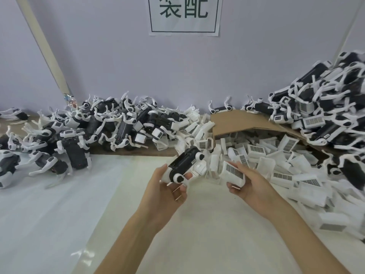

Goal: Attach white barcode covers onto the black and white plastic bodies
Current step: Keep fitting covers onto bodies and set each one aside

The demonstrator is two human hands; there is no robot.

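My left hand [169, 186] grips a black and white body [182, 164]; my right hand [245, 182] pinches a barcode cover [233, 173]. Misaligned, it may not seat, I'd judge.

Pale lavender wall [98, 66] straight ahead of me. A white paper sign [184, 15] with dark green characters is fixed high on it. A cream strip [42, 44] slants down the wall's left side. White glossy table [59, 214] below, catching even light.
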